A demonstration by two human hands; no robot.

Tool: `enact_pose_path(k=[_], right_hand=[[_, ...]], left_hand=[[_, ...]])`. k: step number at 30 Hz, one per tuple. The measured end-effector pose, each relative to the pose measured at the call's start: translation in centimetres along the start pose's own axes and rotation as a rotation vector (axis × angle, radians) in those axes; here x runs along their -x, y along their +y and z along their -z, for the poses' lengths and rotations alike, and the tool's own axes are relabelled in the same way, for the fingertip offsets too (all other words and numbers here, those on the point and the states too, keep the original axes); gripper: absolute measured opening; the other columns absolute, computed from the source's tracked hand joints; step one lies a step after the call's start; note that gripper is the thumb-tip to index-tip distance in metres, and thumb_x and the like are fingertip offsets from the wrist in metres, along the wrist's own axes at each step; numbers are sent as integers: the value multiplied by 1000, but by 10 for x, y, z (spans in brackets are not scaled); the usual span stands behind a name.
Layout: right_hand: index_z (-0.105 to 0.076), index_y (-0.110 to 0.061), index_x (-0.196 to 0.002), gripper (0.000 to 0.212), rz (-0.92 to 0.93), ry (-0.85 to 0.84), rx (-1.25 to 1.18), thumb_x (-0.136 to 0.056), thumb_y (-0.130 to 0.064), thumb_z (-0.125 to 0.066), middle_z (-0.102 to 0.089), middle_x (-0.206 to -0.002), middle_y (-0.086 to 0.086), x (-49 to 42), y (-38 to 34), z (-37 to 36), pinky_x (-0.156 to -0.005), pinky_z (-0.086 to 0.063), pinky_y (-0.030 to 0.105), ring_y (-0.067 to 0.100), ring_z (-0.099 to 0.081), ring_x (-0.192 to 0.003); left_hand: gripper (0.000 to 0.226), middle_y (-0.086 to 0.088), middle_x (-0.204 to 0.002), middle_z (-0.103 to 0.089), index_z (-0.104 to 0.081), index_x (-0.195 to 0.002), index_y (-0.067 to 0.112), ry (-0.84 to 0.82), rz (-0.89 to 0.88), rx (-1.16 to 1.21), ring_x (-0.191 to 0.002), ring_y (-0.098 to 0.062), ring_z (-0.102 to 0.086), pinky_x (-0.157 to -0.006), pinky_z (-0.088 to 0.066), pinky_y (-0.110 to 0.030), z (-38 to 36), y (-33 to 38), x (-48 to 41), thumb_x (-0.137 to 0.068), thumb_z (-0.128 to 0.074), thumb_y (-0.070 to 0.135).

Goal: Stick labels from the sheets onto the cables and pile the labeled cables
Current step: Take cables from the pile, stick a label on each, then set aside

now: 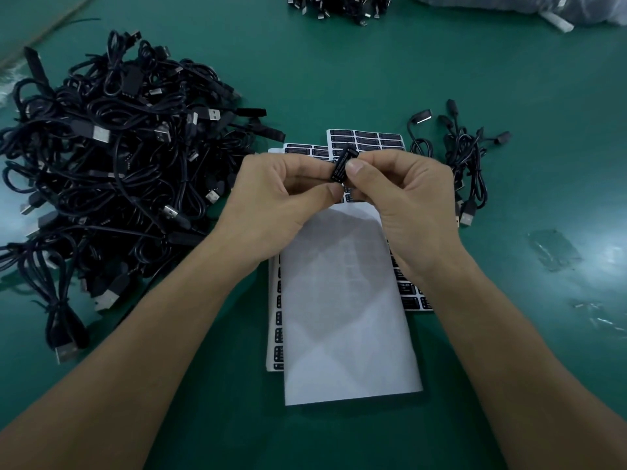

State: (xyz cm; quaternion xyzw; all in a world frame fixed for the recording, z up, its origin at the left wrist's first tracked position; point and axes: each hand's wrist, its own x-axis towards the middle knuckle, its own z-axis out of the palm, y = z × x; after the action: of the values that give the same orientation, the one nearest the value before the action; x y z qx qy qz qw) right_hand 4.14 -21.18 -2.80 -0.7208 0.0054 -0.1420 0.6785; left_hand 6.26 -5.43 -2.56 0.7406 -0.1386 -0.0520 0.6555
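Both hands meet above the label sheets (366, 140) at the table's middle. My left hand (281, 198) and my right hand (407, 198) pinch a small black cable module (342, 166) with white print on it, held upright between the thumbs and fingers. The rest of that cable is hidden behind my hands. A big tangled heap of black USB cables (112, 157) lies to the left. A small bunch of black cables (464, 164) lies to the right of the sheets. A blank white backing sheet (346, 317) covers most of the label stack.
The green table top (339, 79) stretches all around. Another pile of black cables (339, 5) sits at the far edge, with a plastic bag (543, 8) at the top right. A clear scrap of film (553, 249) lies at the right.
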Motion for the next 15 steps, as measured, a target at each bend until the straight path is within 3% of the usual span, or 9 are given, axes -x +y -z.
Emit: enact_pose_path(k=[15], right_hand=[[-74,-17,-80,15,20,-14,36,-89,-6,-70,-73,-70,-5,-1,-2,1,-72,-58,27,8,-66,-68]], left_hand=[[16,2,-87,-79,-77,-95,17,-7,9,9,-85,-13,-75,-78,-58,-20,0,0,0,-85,-77,4]])
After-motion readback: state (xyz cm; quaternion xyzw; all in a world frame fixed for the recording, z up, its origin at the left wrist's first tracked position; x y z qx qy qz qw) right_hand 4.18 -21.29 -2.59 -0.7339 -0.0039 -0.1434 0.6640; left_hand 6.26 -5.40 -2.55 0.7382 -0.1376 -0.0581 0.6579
